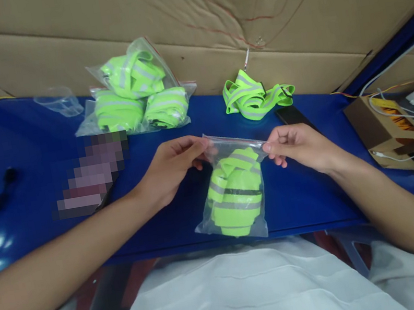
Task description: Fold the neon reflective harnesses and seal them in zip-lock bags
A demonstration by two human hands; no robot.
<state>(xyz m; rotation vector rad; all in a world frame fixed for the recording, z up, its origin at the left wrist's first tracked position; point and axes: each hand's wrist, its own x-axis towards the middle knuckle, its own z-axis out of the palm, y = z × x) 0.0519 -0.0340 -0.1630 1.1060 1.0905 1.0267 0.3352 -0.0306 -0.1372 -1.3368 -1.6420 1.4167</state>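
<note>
Bag (237,192), between left hand (176,165) and right hand (301,145), pinched

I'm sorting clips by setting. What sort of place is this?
Probably a small workshop or packing bench: three zip bags of neon-yellow reflective straps are piled at the back of a blue table, loose straps lie nearby, and the left hand and right hand hold another filled bag.

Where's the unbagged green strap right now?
In the head view, the unbagged green strap lies right of centre at the back of the blue table, near the cardboard panel, beyond the right hand and right of the three piled bags.
</note>
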